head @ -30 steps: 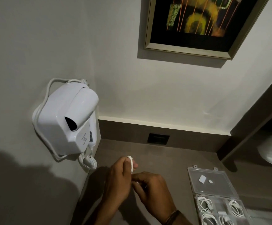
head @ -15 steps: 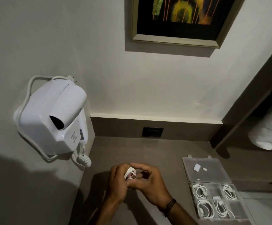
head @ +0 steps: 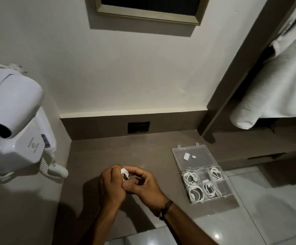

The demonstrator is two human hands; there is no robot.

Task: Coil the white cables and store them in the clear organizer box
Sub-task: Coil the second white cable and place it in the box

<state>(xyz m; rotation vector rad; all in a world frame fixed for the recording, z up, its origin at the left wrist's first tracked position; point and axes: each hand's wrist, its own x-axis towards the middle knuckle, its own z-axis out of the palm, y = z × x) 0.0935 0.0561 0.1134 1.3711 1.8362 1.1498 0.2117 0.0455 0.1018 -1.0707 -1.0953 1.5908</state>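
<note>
A small coiled white cable [head: 124,172] is held between both hands above the brown counter [head: 94,156]. My left hand [head: 110,184] wraps around its left side. The fingertips of my right hand [head: 142,183] pinch it from the right. Most of the coil is hidden by fingers. The clear organizer box [head: 229,184] lies open to the right on the counter, its lid [head: 196,160] flipped back. Several of its compartments hold coiled white cables [head: 190,178].
A white wall-mounted hair dryer [head: 13,128] with a curly cord [head: 53,169] juts out at the left. A black socket [head: 138,127] sits in the back panel. A white towel [head: 274,82] hangs at the right. A framed picture [head: 147,13] is above.
The view has tilted down and to the right, so the box and counter sit more central. Both hands stay together on the cable, which now looks wound tighter.
</note>
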